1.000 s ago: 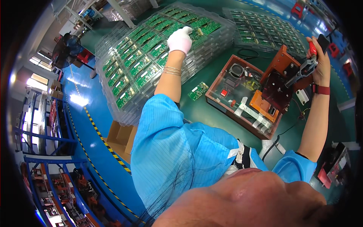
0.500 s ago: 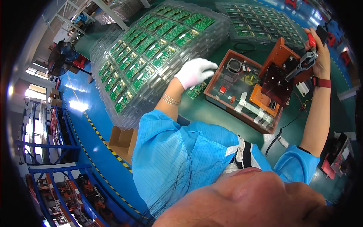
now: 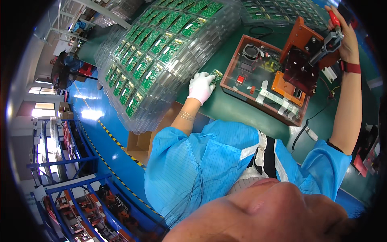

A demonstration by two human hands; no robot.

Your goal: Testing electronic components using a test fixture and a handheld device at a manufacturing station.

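Observation:
My left hand [image 3: 201, 87], in a white glove, is closed at the near edge of a small green circuit board [image 3: 217, 75]. Its fingers are bent over the board, which sits just left of a test fixture [image 3: 242, 90] with a clear top and brown frame. Up at the right, my bare right hand [image 3: 347, 40] is wrapped around the red handle [image 3: 333, 18] of a metal toggle clamp [image 3: 327, 49]. That clamp is mounted on the fixture's orange upright [image 3: 297, 36], over a dark plate [image 3: 300, 74]. Below the plate lies an orange nest block [image 3: 288, 89].
Stacked clear trays [image 3: 189, 52] full of green boards stand left of the fixture; more trays [image 3: 278, 12] are behind it. A black cable [image 3: 297, 142] runs along the green table [image 3: 238, 115]. An open cardboard box [image 3: 139, 142] sits at lower left.
My left hand has come down from above the board and closed on its edge. The right hand stays on the clamp handle. The whole view has shifted slightly.

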